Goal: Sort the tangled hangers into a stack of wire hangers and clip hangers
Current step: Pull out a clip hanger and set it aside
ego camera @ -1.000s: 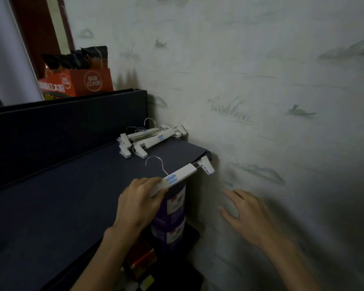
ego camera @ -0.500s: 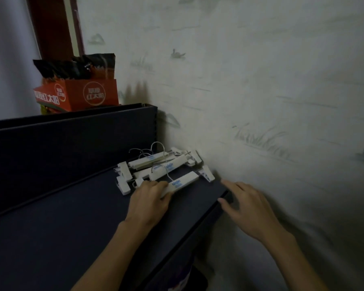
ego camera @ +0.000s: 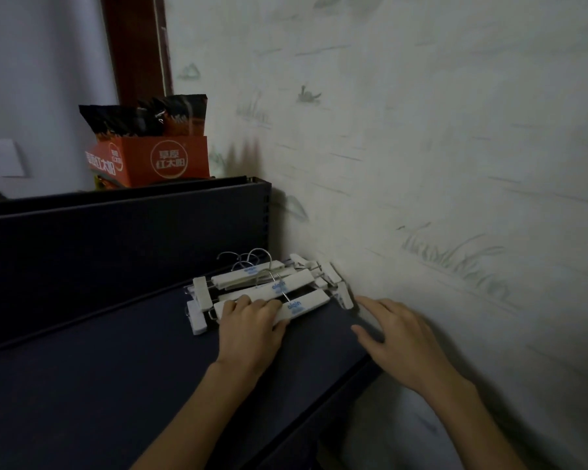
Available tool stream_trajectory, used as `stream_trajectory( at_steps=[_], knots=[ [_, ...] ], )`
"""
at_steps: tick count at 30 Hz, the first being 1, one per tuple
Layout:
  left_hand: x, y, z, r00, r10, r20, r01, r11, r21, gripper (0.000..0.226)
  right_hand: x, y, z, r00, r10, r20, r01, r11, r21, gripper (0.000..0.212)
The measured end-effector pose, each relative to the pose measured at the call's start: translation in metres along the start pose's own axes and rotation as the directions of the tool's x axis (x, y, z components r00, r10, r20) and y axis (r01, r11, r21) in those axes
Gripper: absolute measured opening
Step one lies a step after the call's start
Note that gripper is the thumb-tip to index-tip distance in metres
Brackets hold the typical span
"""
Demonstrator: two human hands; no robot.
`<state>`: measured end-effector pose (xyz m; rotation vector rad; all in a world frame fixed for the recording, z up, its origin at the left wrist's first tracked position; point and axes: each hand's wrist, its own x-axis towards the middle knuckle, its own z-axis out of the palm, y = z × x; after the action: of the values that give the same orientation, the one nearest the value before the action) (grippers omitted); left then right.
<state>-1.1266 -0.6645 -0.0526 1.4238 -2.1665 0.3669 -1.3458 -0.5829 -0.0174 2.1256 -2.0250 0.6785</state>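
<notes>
At fingertips: left hand (ego camera: pixel 248 329) curled over nearest clip hanger (ego camera: pixel 302 305), gripping bar on dark shelf (ego camera: pixel 116 368). Right hand (ego camera: pixel 399 337) fingers straight, spread, holding nothing, at shelf edge by wall (ego camera: pixel 421 164). Clip hanger stack (ego camera: pixel 252 278) just behind, touching. Orange box (ego camera: pixel 157 161) on top ledge.

A pile of clip hangers (ego camera: pixel 269 283) lies on the shelf (ego camera: pixel 116 368) at its far right corner, just beside the wall (ego camera: pixel 421 164) on the right. The nearest clip hanger (ego camera: pixel 302 305) lies at the front of the pile, and the left hand (ego camera: pixel 248 330) rests on it. The right hand (ego camera: pixel 401 337) lies at the shelf's right edge, against the wall. Behind the pile rises the shelf's back panel (ego camera: pixel 116 239). A box (ego camera: pixel 150 161) stands behind that panel's top edge, with packets (ego camera: pixel 143 118) in it.
</notes>
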Motion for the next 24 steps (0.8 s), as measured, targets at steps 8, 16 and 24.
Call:
stream_trajectory(
  at_steps=[8, 16, 24],
  knots=[
    [0.004, 0.024, -0.001, 0.996, -0.091, 0.016, 0.089, 0.99, 0.109, 0.026, -0.004, 0.036, -0.01, 0.997, -0.078, 0.019, 0.077, 0.996, 0.053, 0.048],
    [-0.027, 0.048, -0.029, 0.98, -0.177, -0.087, 0.189, 0.971, 0.147, 0.029, -0.004, 0.044, -0.011, 0.975, -0.213, 0.065, 0.208, 0.976, 0.064, 0.049],
    [-0.139, 0.049, -0.077, 0.917, -0.392, -0.078, 0.399, 0.889, 0.223, 0.044, -0.02, -0.044, 0.025, 0.897, -0.424, 0.128, 0.392, 0.894, 0.216, 0.053]
  ],
)
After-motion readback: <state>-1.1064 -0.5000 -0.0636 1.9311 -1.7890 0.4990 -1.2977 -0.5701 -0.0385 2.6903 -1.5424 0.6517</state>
